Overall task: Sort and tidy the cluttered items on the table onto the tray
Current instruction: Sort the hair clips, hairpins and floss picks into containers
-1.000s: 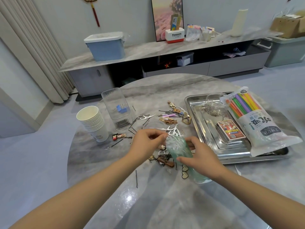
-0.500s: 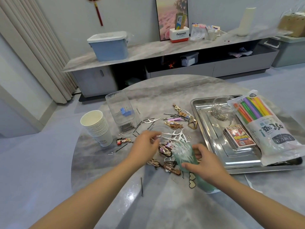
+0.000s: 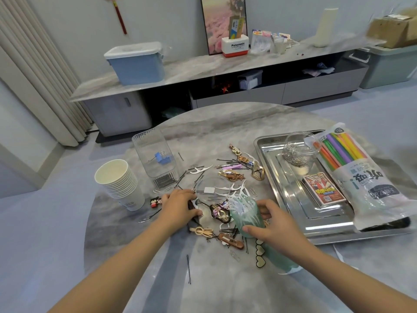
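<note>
Near the front of the round tabletop [image 3: 140, 256], the left hand [image 3: 179, 208] has been lowered since a second ago, from the mouth of the green container [image 3: 247, 219] down onto the clutter, where it is now pressed palm-down with fingers curled over a white floss pick [image 3: 194, 203]; whether the pick is actually pinched cannot be told. The right hand [image 3: 276, 230] is still wrapped around the green container, which is held tilted with white floss picks bristling from its mouth.

Bare tabletop is left toward the near edge, crossed only by a single bobby pin [image 3: 188, 268]. The steel tray [image 3: 284, 195] is set just right of the right hand, with its near rim close to the tabletop edge. A clear lid [image 3: 213, 190] lies between the two hands, slightly farther away. A stack of paper cups [image 3: 120, 185] stands beyond and to the left of the left hand.
</note>
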The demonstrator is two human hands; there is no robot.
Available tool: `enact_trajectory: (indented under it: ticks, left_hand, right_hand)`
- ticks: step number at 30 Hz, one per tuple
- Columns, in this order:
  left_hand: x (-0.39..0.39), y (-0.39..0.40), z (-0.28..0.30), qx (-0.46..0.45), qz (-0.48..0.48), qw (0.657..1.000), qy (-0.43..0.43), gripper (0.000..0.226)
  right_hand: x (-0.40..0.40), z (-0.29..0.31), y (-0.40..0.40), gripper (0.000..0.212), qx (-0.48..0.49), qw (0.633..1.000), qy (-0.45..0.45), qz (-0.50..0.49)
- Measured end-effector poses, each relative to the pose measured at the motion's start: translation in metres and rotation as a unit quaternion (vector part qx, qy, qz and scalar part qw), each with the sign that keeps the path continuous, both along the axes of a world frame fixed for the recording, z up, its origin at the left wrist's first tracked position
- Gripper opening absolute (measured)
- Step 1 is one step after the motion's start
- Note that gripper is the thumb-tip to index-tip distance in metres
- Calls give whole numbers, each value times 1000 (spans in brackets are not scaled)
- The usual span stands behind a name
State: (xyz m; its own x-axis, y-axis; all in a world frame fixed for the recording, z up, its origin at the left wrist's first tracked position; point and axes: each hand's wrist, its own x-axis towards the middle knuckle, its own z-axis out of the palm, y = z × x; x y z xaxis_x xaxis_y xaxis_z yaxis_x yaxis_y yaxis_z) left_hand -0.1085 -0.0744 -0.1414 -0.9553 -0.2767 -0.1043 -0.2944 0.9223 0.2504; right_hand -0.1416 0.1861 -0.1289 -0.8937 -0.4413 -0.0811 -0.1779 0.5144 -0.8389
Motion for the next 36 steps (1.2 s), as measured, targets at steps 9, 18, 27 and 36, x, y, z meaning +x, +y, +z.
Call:
enact_trajectory:
  ticks: [9, 18, 27, 36]
  left_hand:
    - [-1, 14, 13, 68, 17, 995, -68, 55]
    - [-2, 21, 19, 22, -19, 990, -141, 65]
    - [3, 15, 20, 77, -50, 990, -104, 45]
    - [-1, 18, 49, 208, -32, 976, -46, 17]
  right_hand:
    - [0, 3, 0, 58, -5, 1000, 5, 9]
    - [2, 3, 0, 58, 0, 1000, 6, 8]
    - [2, 3, -1, 59, 21, 1000, 12, 14]
    - [0, 1, 1, 60, 39, 999, 7, 17]
